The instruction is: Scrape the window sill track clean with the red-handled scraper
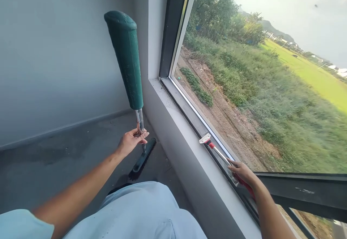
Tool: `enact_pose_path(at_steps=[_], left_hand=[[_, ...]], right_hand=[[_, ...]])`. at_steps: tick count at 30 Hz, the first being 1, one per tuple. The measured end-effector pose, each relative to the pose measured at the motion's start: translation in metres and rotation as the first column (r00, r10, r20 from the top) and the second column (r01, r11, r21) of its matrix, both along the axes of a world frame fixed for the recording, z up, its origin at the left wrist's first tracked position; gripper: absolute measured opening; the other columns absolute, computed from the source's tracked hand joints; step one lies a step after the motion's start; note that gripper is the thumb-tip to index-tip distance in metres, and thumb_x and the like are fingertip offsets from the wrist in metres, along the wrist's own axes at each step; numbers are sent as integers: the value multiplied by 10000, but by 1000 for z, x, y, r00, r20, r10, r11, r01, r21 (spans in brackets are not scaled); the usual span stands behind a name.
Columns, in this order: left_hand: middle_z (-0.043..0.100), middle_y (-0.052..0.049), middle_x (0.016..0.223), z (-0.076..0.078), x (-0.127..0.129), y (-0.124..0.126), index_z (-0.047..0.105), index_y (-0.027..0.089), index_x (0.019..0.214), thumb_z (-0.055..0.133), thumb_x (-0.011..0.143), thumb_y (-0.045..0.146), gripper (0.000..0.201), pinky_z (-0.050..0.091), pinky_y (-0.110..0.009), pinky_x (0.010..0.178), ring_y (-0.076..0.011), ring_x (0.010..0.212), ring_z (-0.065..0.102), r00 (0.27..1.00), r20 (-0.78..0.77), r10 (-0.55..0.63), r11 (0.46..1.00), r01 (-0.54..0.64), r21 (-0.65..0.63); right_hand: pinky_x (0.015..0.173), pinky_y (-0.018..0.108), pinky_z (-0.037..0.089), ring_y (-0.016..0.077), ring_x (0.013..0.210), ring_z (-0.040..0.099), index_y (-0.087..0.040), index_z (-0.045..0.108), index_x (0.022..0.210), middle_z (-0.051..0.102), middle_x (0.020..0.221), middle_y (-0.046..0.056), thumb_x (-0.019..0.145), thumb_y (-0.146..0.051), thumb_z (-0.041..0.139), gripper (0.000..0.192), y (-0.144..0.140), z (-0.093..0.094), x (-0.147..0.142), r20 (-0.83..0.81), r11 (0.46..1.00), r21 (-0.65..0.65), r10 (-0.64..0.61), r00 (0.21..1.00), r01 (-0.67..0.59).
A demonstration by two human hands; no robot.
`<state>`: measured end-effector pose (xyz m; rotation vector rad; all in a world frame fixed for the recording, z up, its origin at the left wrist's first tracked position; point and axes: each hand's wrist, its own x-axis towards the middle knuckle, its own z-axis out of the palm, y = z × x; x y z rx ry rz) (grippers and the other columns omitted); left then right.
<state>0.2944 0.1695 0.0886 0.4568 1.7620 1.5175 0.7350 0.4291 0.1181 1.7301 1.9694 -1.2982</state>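
My left hand [130, 142] is closed, fingers pinched round the metal shaft of a broom. This broom [124, 60] stands nearly upright, its thick green grip rising toward the camera. Its bristled head [143, 159] is low down by the floor beneath my hand. On the window's side, my right hand [242, 174] is wrapped round a long-handled scraper [221, 154] with a red grip and a metal shaft. The scraper's pale head lies at the window frame's lower track, pointing away from me. Part of the scraper's handle is hidden under my right hand.
A pale window ledge [187, 141] runs diagonally beside me, with specks of dirt at its far corner. The large glass pane [244, 87] rises above the dark frame [306, 192]. A grey wall [67, 51] meets the dark floor [67, 166] on the left.
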Motion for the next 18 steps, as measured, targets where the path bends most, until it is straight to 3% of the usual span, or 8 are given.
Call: enact_pose_path(at_steps=[6,11,14,18], left_hand=[[659,-11,766,-5,0,-1,669,158,925,774,614,530,496,592,-320,689,-187,635,678,1000,-7,9,1000,-8,15],[651,-3,723,-3,-6,-7,666,166,927,761,649,517,459,590,-316,693,-200,661,689,999,-27,42,999,-41,27],[648,-3,769,-1,-13,-11,661,168,917,751,658,523,449,597,-337,687,-203,644,693,997,-37,68,997,-66,47],[661,-12,820,2,-27,-17,666,174,930,739,672,529,445,603,-355,691,-208,642,696,993,-61,106,993,-101,66]], right_hand=[[379,204,319,82,346,383,-127,336,1454,438,459,-64,866,-298,478,629,0,1,-3,2,1000,19,16,1000,-16],[378,207,342,90,353,410,-126,312,1464,443,481,-61,870,-336,464,648,4,-14,3,0,998,46,50,999,-50],[367,210,350,98,361,426,-135,281,1476,436,497,-61,877,-336,439,652,14,-28,-23,-17,994,72,81,997,-80],[353,209,357,99,362,421,-132,290,1472,414,489,-66,881,-327,430,639,33,-36,-84,-47,984,115,139,989,-132]])
